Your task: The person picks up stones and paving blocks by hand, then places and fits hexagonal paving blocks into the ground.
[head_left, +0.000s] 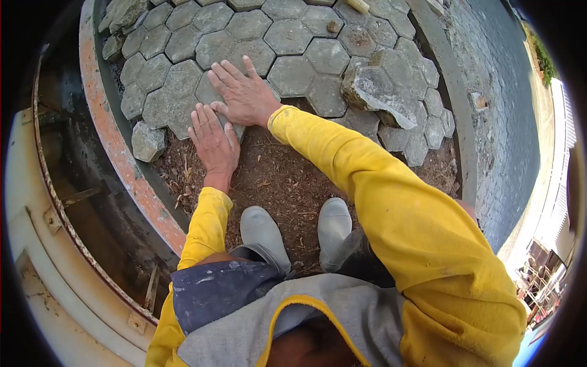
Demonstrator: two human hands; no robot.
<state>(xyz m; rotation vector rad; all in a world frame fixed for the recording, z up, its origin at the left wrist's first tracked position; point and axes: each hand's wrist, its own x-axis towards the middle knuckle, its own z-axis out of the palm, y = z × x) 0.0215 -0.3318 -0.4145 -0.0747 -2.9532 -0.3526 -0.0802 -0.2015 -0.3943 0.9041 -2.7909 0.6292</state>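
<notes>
Grey hexagonal pavers [291,74] lie fitted together in rows in front of me. My left hand [214,142] rests with fingers stretched out at the near edge of the paving, over a paver [205,93] partly hidden beneath both hands. Just ahead and to the right, my right hand [246,93] lies flat with its fingers spread on the pavers. The two hands almost touch, and neither grips anything. Bare brown soil [269,177] with dry leaf bits begins right below them.
A chunky broken concrete piece [373,95] sits on the pavers at right. A loose block [148,142] lies by the left curb [131,162], which has an orange-stained top. Another curb [455,104] runs along the right. My grey boots [264,235] stand on the soil.
</notes>
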